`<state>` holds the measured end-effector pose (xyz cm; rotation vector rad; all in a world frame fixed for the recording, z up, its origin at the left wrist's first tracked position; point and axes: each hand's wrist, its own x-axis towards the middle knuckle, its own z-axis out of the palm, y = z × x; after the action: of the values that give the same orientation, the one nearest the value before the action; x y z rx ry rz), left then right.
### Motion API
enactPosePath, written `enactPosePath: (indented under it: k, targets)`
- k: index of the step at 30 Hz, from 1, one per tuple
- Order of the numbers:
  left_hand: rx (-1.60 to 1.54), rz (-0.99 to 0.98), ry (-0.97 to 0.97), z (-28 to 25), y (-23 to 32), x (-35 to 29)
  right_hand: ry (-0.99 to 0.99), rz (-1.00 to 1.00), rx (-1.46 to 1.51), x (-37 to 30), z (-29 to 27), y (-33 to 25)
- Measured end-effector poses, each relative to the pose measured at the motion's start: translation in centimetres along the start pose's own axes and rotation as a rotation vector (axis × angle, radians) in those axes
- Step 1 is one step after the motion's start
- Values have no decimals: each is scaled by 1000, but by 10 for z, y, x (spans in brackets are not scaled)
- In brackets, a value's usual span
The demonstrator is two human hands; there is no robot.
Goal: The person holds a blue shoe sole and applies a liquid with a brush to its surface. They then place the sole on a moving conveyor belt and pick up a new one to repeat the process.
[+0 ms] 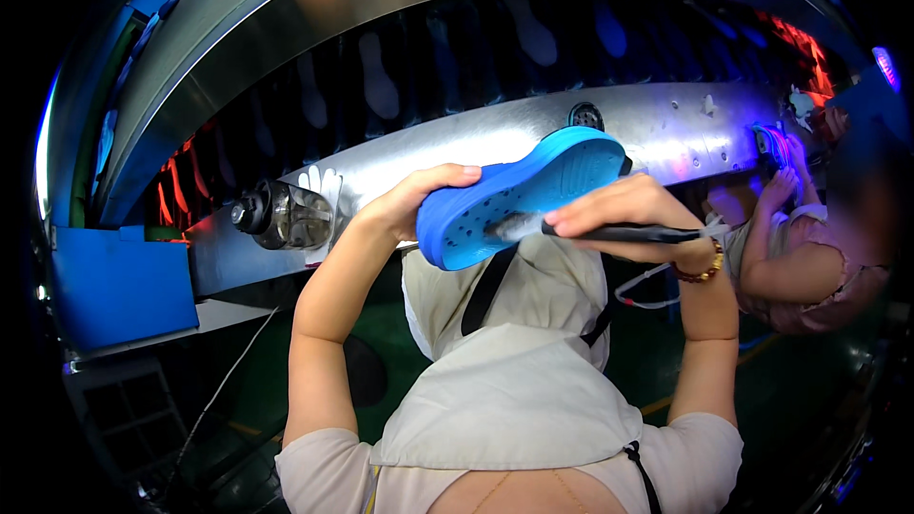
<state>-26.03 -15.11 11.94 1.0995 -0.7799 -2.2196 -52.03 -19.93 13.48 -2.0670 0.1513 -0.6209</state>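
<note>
My left hand (419, 200) grips the side of a blue shoe sole (571, 167), thumb along its upper edge. The sole is tilted, its hollow light-blue inside facing me, with dark holes or spots toward the near end. My right hand (633, 214) is closed round a black-handled brush (657, 233). The brush's pale, blurred tip is at the inner surface of the sole near that end. Whether the tip touches the surface, I cannot tell. The sole is held above my lap, at the near edge of the metal bench.
A metal bench (447, 143) curves before me. On it are a dark bottle (290, 214), white gloves (327, 186) and a small round black container (586, 116). Beyond, soles stand in a dark rack or conveyor (379, 76). Another person's hands (781, 188) work at the right.
</note>
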Motion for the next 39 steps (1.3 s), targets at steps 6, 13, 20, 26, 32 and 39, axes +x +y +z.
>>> enactPosePath:
  k: [6,13,20,26,32,39]
  targets:
    - [95,59,104,-10,-4,-11,-104,48,20,-8,-4,1]
    - [140,248,103,-25,5,-22,32,54,-17,-10,3,16]
    - [-558,634,-214,-44,-33,34,419,122,117,1,22,16]
    - [-588,496,-74,-10,-48,58,564,295,192,22,43,48]
    - [-546,709,214,-31,-40,49,233,-52,-281,13,75,10]
    - [-531,791,45,6,-28,41,495,44,-89,36,36,14]
